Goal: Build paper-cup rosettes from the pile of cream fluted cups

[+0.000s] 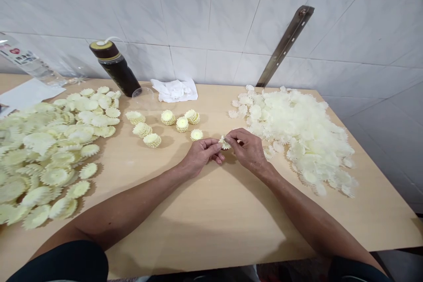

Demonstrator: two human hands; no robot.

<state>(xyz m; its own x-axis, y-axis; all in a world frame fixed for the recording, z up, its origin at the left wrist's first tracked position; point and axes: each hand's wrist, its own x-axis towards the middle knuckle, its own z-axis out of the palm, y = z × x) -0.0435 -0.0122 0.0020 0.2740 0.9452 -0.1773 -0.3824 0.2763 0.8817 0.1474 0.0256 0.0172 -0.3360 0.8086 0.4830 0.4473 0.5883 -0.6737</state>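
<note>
My left hand (202, 155) and my right hand (247, 149) meet at the middle of the wooden table (224, 211). Together they pinch one small pale-yellow flower piece (225, 142) between their fingertips. Just beyond the hands stand several finished stacked flowers (181, 124), small and round. A big heap of white petal pieces (302, 134) lies to the right of my right hand. A wide spread of larger yellow-green petal discs (49, 150) covers the table's left side.
A dark bottle (115, 68) leans against the tiled wall at the back left, beside a clear plastic cup (142, 95) and crumpled white tissue (175, 90). A clear bottle (28, 61) and paper (28, 93) lie far left. A metal strip (286, 44) leans on the wall.
</note>
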